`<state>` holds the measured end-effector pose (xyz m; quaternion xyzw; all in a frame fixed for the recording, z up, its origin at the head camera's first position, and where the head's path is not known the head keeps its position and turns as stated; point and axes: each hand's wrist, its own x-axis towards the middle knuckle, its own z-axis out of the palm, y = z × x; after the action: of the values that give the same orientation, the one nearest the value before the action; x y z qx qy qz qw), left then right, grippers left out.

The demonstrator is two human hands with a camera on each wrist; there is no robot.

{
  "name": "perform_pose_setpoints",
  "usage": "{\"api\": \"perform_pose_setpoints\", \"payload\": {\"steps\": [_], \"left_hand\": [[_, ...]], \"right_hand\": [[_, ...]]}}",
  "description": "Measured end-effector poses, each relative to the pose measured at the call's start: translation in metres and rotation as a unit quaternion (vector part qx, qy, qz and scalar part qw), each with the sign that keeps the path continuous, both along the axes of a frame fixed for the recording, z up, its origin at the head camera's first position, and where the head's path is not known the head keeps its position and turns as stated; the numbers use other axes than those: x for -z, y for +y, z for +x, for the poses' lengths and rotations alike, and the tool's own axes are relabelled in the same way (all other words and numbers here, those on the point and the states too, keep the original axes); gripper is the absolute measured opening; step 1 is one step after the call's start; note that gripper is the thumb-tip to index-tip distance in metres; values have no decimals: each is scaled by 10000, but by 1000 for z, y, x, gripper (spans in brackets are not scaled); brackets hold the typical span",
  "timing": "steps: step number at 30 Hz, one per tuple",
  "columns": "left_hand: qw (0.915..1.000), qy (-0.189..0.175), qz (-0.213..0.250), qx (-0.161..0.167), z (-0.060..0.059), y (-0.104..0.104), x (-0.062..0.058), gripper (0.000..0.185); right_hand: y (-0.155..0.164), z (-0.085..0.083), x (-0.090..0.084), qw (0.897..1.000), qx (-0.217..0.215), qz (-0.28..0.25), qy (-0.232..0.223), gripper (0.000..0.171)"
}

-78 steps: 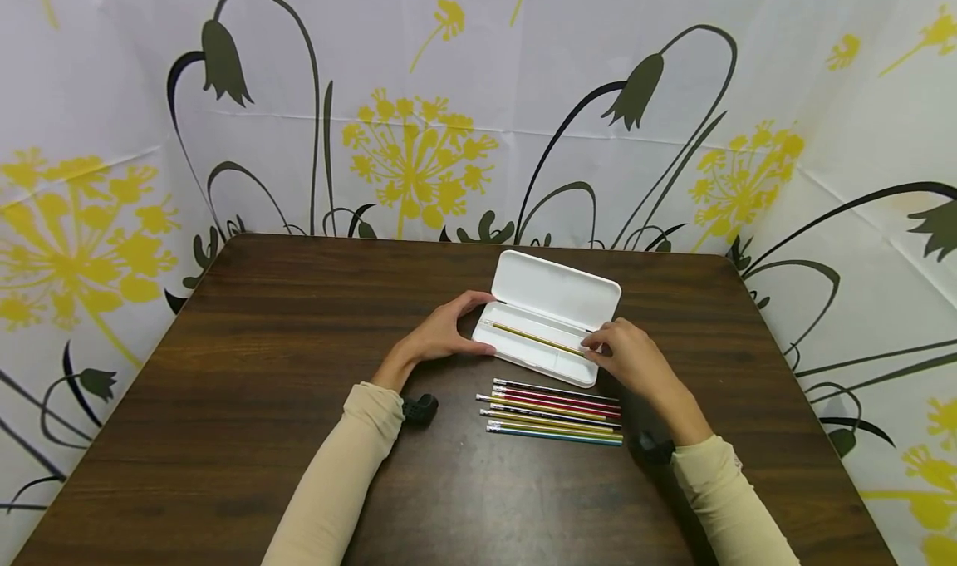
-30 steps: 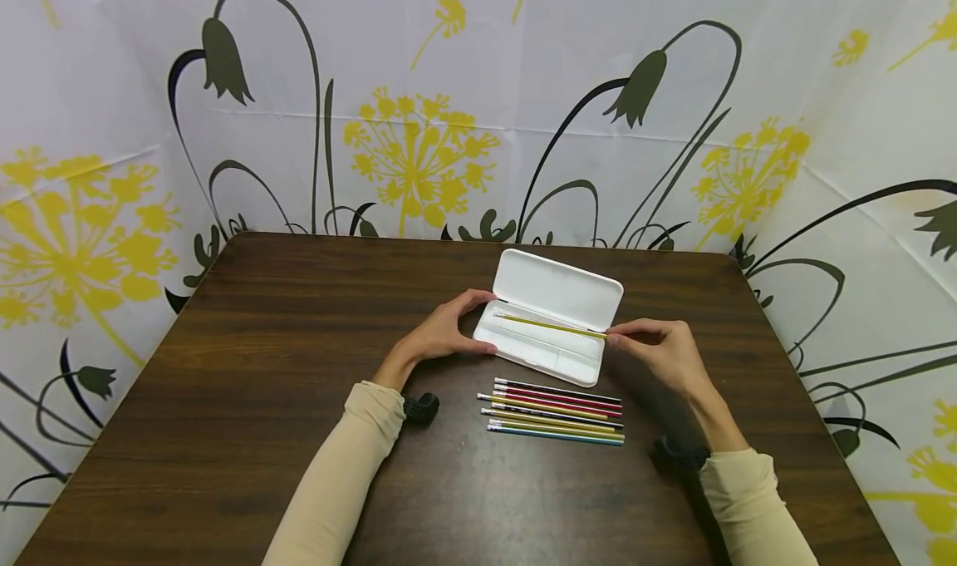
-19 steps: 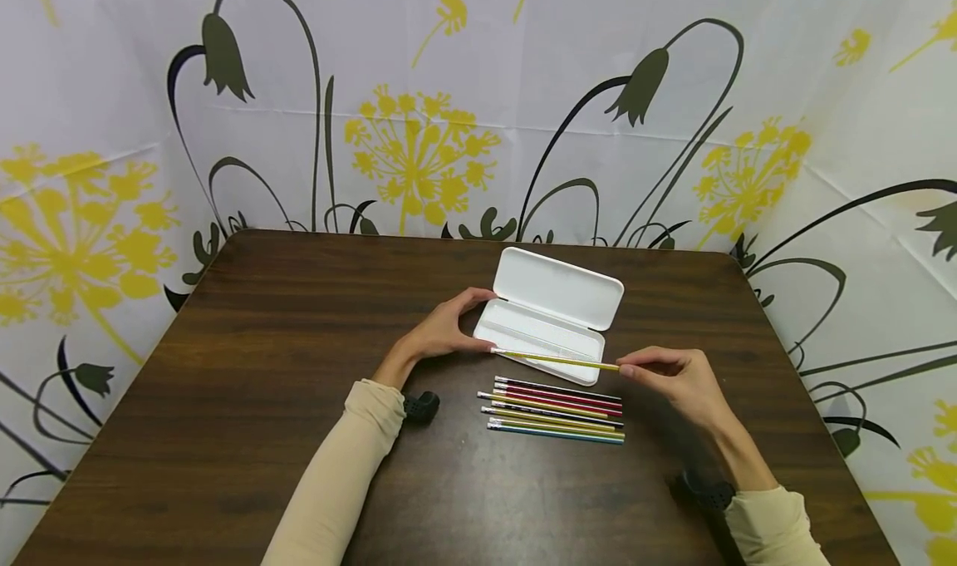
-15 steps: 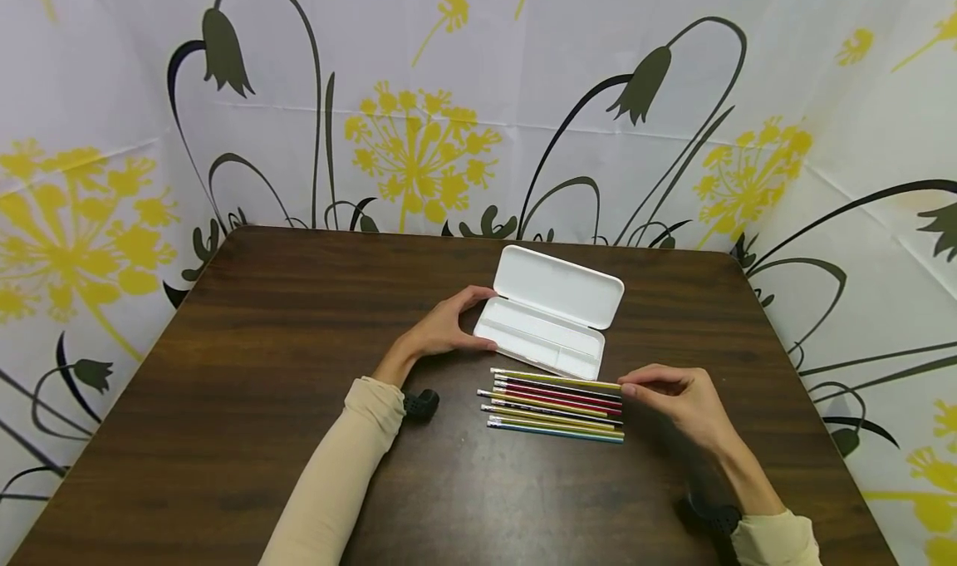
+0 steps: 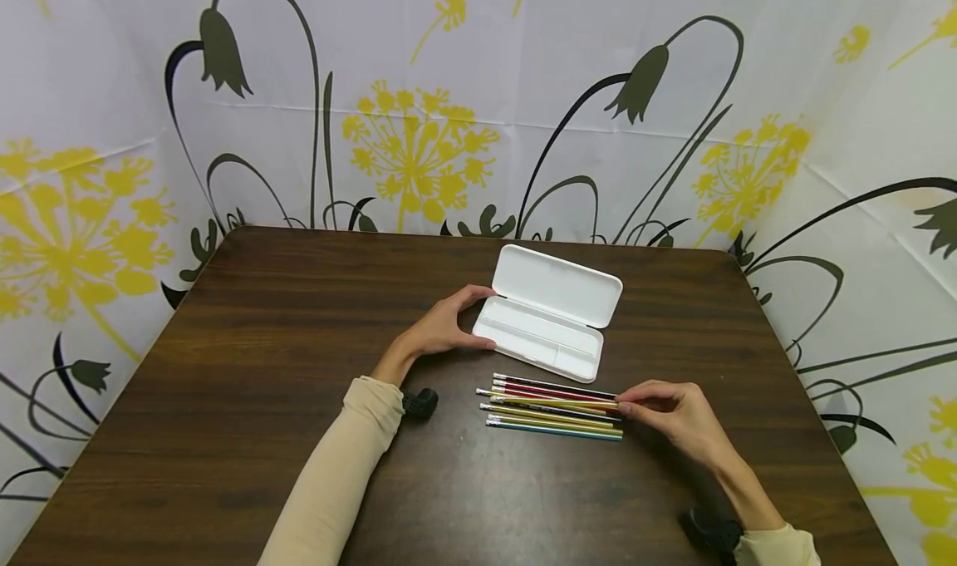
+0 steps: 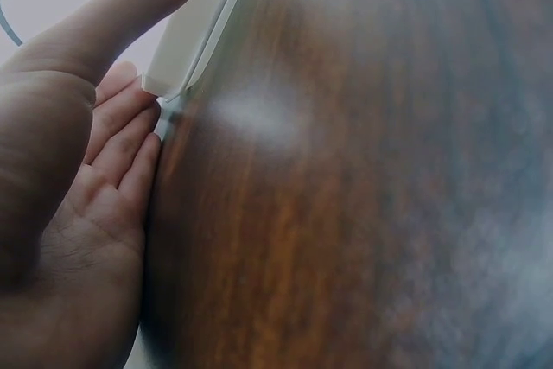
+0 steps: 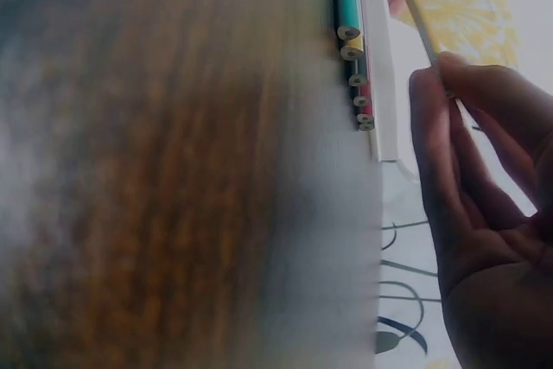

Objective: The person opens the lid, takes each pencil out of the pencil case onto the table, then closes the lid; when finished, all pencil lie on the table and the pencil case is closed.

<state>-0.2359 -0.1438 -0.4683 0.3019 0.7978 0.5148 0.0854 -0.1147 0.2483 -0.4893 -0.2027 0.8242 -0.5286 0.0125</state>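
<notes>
A white pencil case (image 5: 549,340) lies on the table with its lid up, its tray bare inside. My left hand (image 5: 444,325) grips the case's left end, thumb at the front edge and fingers at the back corner. Between thumb and index finger, my right hand (image 5: 676,412) pinches one end of a yellow pencil (image 7: 416,10). The right wrist view has this pencil raised above a row of pencils (image 5: 553,435), which lies just in front of the case. Their eraser ends point left; teal, yellow, black and red ones show.
The dark wooden table (image 5: 299,317) reaches back to a white cloth (image 5: 419,42) printed with yellow and grey-green flowers. A black wrist device (image 5: 420,404) sits at the left cuff, another black device (image 5: 710,533) at the right.
My right hand has lifted the yellow pencil out of the case and carried it toward me, over the row of pencils. The left hand has kept its grip on the case.
</notes>
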Motion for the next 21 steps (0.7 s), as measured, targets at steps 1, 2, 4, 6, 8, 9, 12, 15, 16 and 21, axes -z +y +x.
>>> {"api": "perform_pose_setpoints", "payload": {"steps": [1,2,4,6,8,9,12,15,16,21], "left_hand": [[10000,-16,-10,-2,0,0,0,78],[10000,-16,-23,-4,-1,0,1,79],[10000,-30,-19,-17,-1,0,2,79],[10000,-45,-22,-44,-2,0,3,79],[10000,-56,-23,-73,-3,0,3,80],[9999,-59,-19,-84,-3,0,3,80],[9999,-51,-24,-89,-4,0,4,80],[10000,-37,-26,-68,-4,1,5,80],[10000,-33,-26,-64,-4,1,5,80],[10000,28,-25,-73,-5,1,9,79]], "right_hand": [[0,0,1,9998,-6,139,143,12],[-1,0,1,9992,-7,280,290,12],[-1,-1,2,9964,6,590,609,13],[-2,-2,3,9932,4,822,822,14],[-3,-3,3,9907,-27,967,962,14],[-3,-3,4,9898,-49,1009,1004,14],[-5,-4,4,9887,-103,1073,1041,14],[-6,-5,5,9880,-118,1112,1069,17],[-7,-6,5,9875,-112,1134,1092,18],[-10,-9,5,9849,-133,1238,1204,21]]}}
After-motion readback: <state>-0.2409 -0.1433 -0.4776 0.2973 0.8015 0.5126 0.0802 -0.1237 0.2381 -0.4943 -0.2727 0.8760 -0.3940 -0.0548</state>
